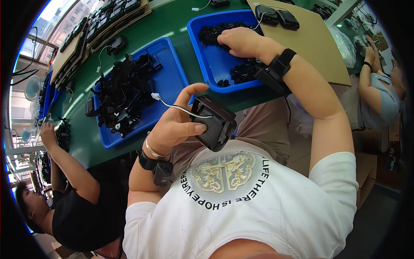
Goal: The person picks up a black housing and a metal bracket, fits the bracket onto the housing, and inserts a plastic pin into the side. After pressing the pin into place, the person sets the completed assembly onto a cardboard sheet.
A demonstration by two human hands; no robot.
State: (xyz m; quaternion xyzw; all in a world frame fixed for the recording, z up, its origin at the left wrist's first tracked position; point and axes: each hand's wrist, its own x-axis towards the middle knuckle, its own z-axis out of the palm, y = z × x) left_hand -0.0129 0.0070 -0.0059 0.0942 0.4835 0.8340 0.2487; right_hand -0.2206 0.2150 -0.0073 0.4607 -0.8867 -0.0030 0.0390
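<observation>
My left hand [174, 129] grips a black plastic housing [215, 125], thumb on its face and index finger raised beside its edge. A white cable [179, 108] runs from the housing to a small white connector [155, 96] that hangs free. My right hand [241, 42] reaches into a blue tray [207, 71], over a pile of small black parts [210, 33]. Its fingers are bent together against the parts; what they pinch, if anything, is hidden. Another cluster of small black parts [245, 73] lies at the near side of that tray.
A second blue tray [170, 64] on the left holds a heap of black plastic parts [125, 95]. Cardboard [310, 47] with black housings [276, 17] lies at right. Stacked boards of black units [108, 21] stand far left. Co-workers sit left [77, 185] and right [375, 95].
</observation>
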